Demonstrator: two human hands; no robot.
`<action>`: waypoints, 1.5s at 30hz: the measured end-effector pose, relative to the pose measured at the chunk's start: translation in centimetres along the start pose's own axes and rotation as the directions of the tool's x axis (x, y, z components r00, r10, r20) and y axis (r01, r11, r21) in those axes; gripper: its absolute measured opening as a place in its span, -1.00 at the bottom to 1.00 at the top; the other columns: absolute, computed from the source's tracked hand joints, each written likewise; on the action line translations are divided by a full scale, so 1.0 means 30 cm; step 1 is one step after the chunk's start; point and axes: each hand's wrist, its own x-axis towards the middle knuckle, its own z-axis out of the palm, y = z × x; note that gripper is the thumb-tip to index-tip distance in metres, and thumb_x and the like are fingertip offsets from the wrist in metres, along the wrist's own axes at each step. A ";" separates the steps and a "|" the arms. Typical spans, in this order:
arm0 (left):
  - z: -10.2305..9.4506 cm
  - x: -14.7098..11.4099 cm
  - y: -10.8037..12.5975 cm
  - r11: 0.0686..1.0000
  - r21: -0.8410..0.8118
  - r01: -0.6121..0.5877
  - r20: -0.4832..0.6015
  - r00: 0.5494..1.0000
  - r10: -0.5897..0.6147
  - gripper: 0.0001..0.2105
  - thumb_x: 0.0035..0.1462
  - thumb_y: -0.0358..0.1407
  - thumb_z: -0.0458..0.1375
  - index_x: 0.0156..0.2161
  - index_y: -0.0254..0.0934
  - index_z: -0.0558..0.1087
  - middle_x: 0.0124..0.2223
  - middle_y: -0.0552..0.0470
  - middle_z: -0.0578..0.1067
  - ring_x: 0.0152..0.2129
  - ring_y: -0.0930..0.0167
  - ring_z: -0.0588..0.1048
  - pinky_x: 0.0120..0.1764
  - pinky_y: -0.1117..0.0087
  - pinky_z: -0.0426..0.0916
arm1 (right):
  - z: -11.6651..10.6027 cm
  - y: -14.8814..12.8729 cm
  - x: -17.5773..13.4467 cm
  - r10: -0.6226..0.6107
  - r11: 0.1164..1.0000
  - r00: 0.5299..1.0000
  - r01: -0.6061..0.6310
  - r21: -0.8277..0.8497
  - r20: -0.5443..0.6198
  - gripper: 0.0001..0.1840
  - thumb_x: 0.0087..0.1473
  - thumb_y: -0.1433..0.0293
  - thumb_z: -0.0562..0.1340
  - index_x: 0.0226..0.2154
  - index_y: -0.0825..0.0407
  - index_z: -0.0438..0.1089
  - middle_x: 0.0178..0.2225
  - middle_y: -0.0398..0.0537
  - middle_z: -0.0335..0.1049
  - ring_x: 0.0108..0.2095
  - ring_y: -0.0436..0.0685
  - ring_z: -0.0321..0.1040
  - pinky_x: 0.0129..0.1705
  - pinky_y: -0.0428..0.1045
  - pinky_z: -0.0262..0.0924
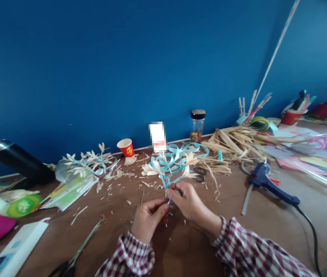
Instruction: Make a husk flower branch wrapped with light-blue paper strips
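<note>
A corn-husk flower spray with pale petals and stems wrapped in light blue stands upright between my hands. My left hand pinches the bottom of its stem between thumb and fingers. Just above, my right hand grips the stem where the branches meet. Behind the flowers lies a loose coil of light blue ribbon. Dark-handled scissors rest partly hidden behind the right-hand blossom. The fingertips cover part of the stem.
A blue glue gun with a cord lies to the right. Dried corn husks, a lidded jar and a red paper cup stand near the wall. Scissors lie front left, a black flask leans far left, and husk scraps litter the table.
</note>
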 end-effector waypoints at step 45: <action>-0.024 0.003 0.021 0.928 -0.254 0.274 0.232 0.948 -0.216 -0.64 -0.33 -0.25 0.43 -0.36 -0.38 0.52 -0.59 0.09 0.41 -0.67 0.57 0.37 -0.58 0.52 0.40 | -0.009 -0.013 -0.005 0.001 0.975 0.988 -0.036 0.219 0.157 -0.66 0.02 0.16 0.19 -0.52 0.12 0.32 -0.55 -0.13 0.34 -0.54 -0.05 0.18 -0.49 -0.13 0.07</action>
